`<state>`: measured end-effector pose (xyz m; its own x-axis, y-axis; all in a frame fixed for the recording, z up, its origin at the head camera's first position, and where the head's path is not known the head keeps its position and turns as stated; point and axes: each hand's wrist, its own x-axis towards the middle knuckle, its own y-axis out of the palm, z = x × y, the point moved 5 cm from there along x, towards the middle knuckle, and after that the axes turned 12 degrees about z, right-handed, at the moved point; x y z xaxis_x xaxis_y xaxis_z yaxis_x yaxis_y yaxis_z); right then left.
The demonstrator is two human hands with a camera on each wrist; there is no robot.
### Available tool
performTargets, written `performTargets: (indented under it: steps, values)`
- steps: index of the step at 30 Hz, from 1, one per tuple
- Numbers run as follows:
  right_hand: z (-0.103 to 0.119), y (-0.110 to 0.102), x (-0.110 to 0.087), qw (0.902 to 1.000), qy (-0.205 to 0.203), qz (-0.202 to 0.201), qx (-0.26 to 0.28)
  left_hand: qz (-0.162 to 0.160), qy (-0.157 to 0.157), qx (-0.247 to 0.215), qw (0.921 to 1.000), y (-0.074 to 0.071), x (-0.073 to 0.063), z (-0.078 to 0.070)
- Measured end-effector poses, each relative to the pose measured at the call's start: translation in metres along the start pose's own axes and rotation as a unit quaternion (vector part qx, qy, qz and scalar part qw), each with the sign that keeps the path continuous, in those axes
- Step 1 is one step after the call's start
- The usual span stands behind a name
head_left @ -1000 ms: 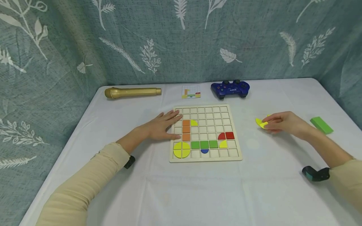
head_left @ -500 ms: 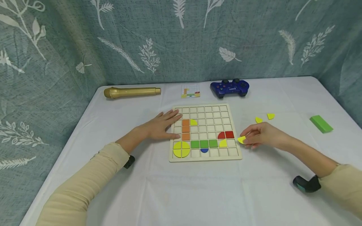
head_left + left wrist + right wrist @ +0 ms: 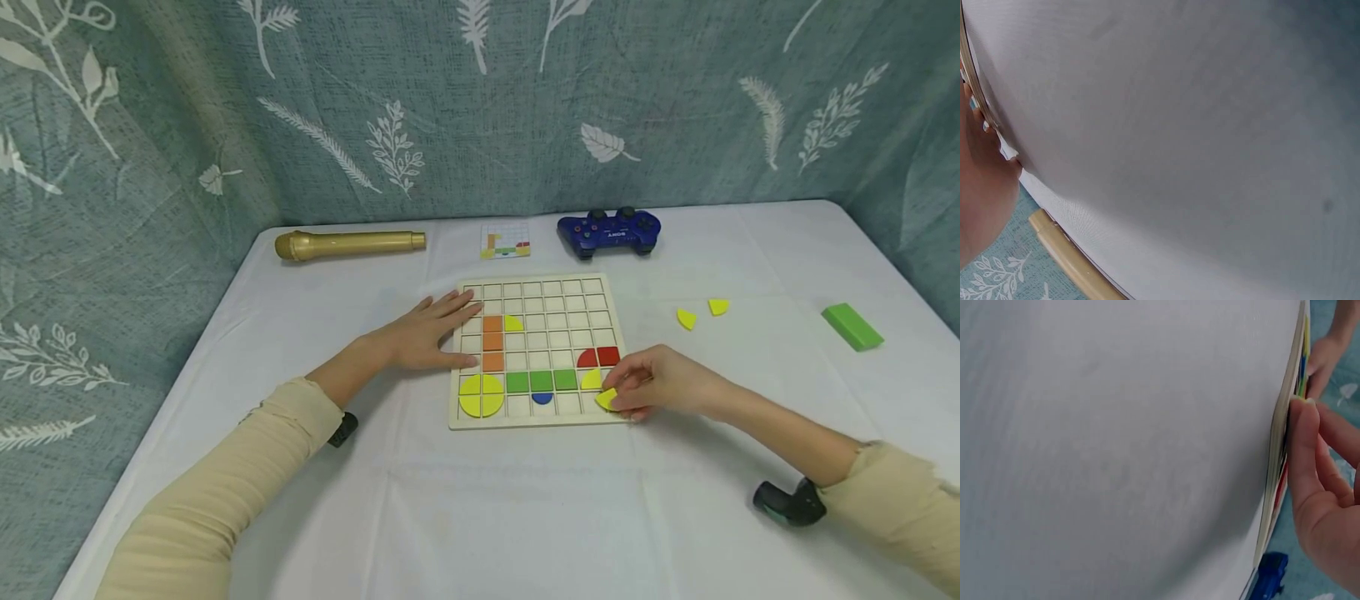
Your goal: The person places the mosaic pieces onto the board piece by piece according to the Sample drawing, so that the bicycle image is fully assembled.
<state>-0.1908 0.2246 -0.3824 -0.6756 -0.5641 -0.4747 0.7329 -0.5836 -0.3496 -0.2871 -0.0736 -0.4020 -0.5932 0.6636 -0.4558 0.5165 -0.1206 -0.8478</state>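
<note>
A pale wooden grid board (image 3: 540,421) lies on the white table, holding orange, green and red squares and several rounded pieces. My left hand (image 3: 431,336) rests on its left edge, fingers spread straight. Over the board's lower right corner, my right hand (image 3: 663,382) pinches a yellow quarter-circle piece (image 3: 606,400) between thumb and fingertips. That piece is just below a yellow quarter circle (image 3: 592,379) seated in the grid. In the right wrist view, the thumb and fingers (image 3: 1302,444) meet at the board's edge; the held piece is mostly hidden there.
Two loose yellow quarter circles (image 3: 686,318) and a green block (image 3: 852,327) lie right of the board. Behind it are a small pattern card (image 3: 506,242), a blue game controller (image 3: 611,233) and a gold microphone (image 3: 350,245). A patterned curtain (image 3: 525,108) hangs behind the table.
My right hand has carried one yellow quarter circle left from the loose pieces to the board's lower right corner, leaving two behind. The left hand has stayed in place.
</note>
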Motion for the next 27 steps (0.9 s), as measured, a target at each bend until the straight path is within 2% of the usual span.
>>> performTargets:
  steps: [4,10,17,27]
  values:
    - [0.006,0.004,0.001,0.9987,-0.024,-0.022,-0.039,-0.001,0.002,0.001,1.0,0.0,-0.001,-0.001]
    - [0.012,0.009,0.003,0.9956,-0.052,-0.043,-0.064,-0.006,0.009,-0.002,0.9999,0.0,-0.001,-0.001]
    - [0.011,0.009,0.003,0.9966,-0.043,-0.036,-0.06,0.002,-0.003,-0.001,1.0,0.0,-0.001,-0.001]
    - [0.013,0.008,0.001,0.9977,-0.03,-0.03,-0.052,-0.001,0.002,-0.006,1.0,-0.003,-0.003,-0.004]
